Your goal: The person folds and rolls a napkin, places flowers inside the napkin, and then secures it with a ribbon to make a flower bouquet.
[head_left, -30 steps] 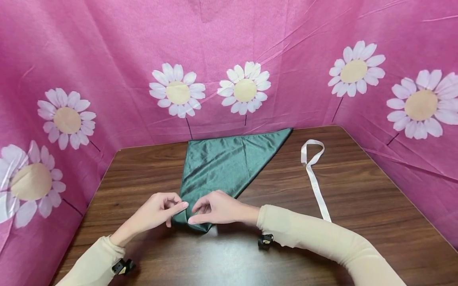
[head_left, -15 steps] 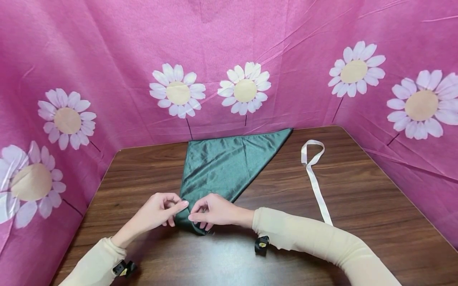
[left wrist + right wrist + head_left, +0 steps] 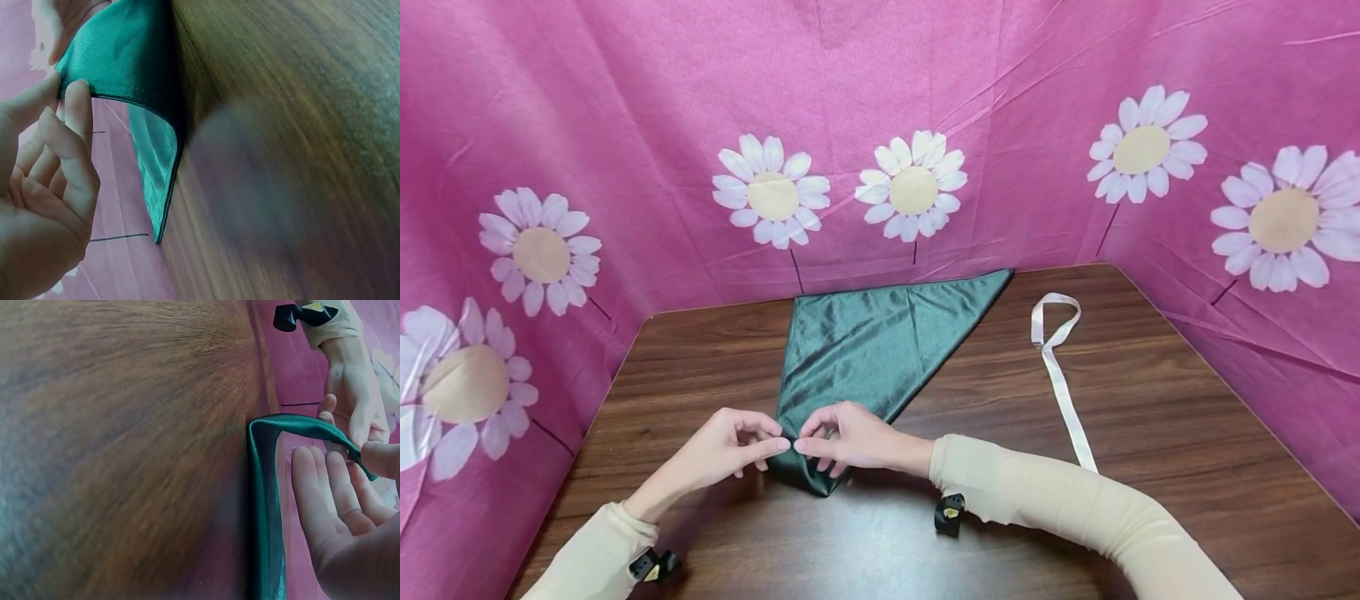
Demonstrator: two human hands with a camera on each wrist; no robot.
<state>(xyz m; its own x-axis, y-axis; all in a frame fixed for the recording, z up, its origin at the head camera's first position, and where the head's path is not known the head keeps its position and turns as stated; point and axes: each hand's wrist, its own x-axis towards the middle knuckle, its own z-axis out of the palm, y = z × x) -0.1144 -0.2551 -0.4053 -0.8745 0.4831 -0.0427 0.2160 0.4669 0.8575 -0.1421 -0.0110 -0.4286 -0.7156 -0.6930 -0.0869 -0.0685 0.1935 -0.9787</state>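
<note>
A shiny dark green satin cloth (image 3: 865,350) lies across the table, its near end gathered and raised off the wood. My left hand (image 3: 726,446) pinches the raised edge between thumb and index finger; the left wrist view shows the cloth (image 3: 128,56) arching away from those fingertips. Fingertip to fingertip with it, my right hand (image 3: 850,437) pinches the same edge from the right. In the right wrist view, the cloth's folded strip (image 3: 300,425) runs up from the table to the right thumb (image 3: 381,459), with the other fingers spread below.
A white ribbon (image 3: 1060,383) with a loop at its far end lies on the wooden table (image 3: 1157,400), right of the cloth. My right sleeve (image 3: 1037,483) overlaps its near end. A pink flowered curtain (image 3: 1037,108) rises behind the table and along both sides.
Both hands' fingertips have come together at the raised edge. The left fingertips have dropped slightly, and the right thumb and index finger have closed onto the cloth. The far part of the cloth stays put.
</note>
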